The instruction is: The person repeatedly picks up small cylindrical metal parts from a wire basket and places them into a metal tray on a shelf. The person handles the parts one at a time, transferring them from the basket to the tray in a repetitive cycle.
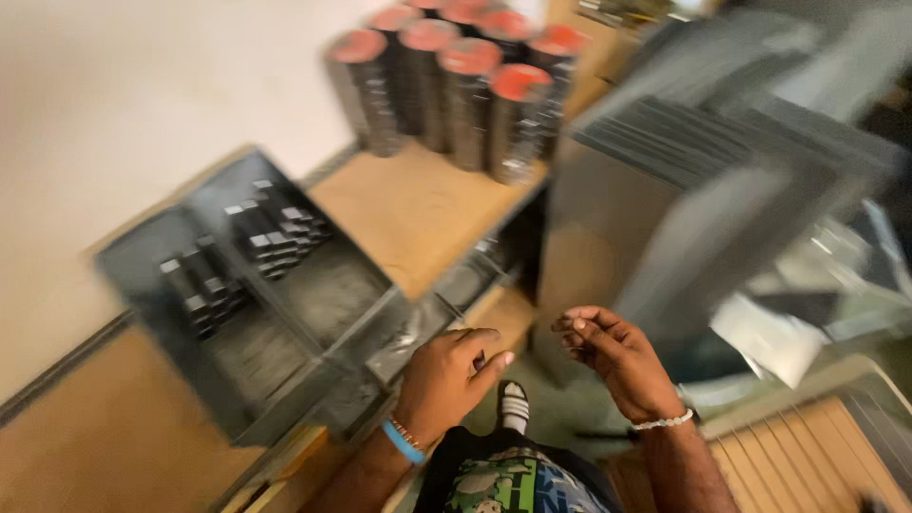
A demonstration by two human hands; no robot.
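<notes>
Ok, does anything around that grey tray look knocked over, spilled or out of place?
Nothing stands out. The grey tray holds small dark parts in tidy rows, and the red-topped cylinders stand upright together. Both hands, left hand and right hand, hold nothing visible. Heavy blur hides fine detail.

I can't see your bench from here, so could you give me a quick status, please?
Left hand loosely curled, right hand open, both empty. Nearest: dark metal tray with small dark blocks. Nothing between them.
</notes>
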